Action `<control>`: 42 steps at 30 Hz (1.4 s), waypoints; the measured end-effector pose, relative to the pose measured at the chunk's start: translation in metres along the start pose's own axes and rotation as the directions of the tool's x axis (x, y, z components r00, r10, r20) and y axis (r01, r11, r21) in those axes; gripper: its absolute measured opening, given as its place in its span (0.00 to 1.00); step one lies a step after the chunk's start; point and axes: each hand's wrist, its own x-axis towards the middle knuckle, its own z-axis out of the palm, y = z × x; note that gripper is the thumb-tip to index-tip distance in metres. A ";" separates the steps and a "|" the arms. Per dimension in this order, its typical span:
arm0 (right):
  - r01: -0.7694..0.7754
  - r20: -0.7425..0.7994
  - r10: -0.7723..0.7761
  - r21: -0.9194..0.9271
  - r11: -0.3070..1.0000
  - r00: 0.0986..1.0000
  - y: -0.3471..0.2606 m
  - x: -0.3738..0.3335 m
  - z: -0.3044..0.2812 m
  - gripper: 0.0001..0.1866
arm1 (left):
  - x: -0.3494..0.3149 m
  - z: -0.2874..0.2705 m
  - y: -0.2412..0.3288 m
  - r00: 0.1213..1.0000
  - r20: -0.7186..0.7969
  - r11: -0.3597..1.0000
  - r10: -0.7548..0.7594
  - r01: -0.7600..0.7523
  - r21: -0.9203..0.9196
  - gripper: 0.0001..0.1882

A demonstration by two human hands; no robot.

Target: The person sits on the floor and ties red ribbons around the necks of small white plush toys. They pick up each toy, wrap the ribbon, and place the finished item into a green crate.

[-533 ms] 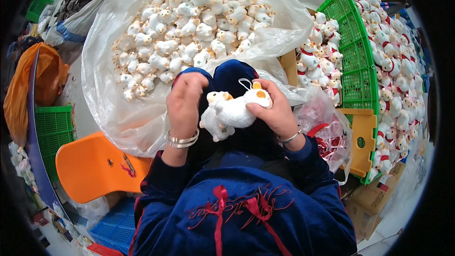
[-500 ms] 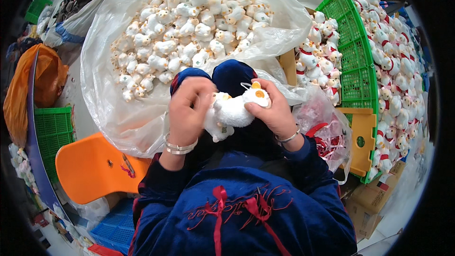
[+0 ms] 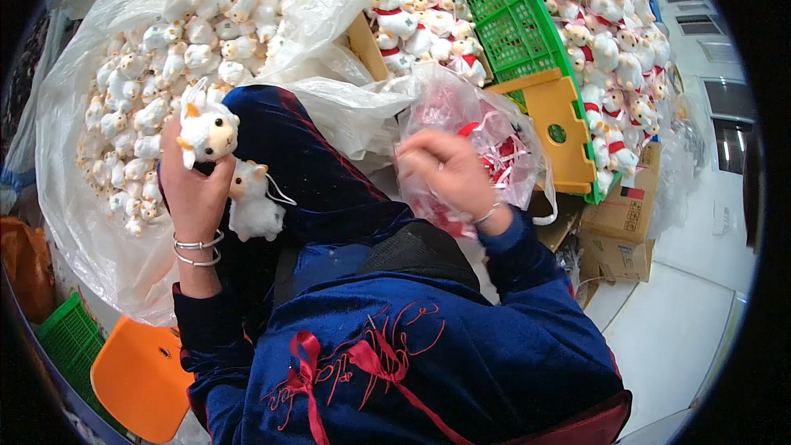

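Note:
My left hand [image 3: 196,189] is closed round a small white plush goat [image 3: 208,130] with yellow-orange horns and a white hanging loop, its face toward me. A second white plush goat [image 3: 257,204] with a white loop lies against that hand over my lap; I cannot tell whether any fingers also hold it. My right hand [image 3: 449,173] is over the clear plastic bag [image 3: 424,103] of red ribbons [image 3: 504,156]. Its fingers are bent and smeared by motion, and whatever is in them cannot be made out.
A large clear sack [image 3: 62,128] full of white plush goats spreads at the left. Plush toys with red ribbons fill the area round a green crate [image 3: 515,21] at the far right. Cardboard boxes [image 3: 618,231] sit at right; an orange chair [image 3: 140,379] stands lower left.
My view has swung right. My right hand has let go of the plush goat and moved right to the ribbon bag. My left hand now holds a goat up, its face turned toward me.

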 end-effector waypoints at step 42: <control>-0.560 -0.498 0.514 0.066 0.826 0.698 0.206 0.006 -0.083 0.15 | -0.099 0.018 -0.011 0.927 0.287 0.876 -0.241 0.335 -0.346 0.22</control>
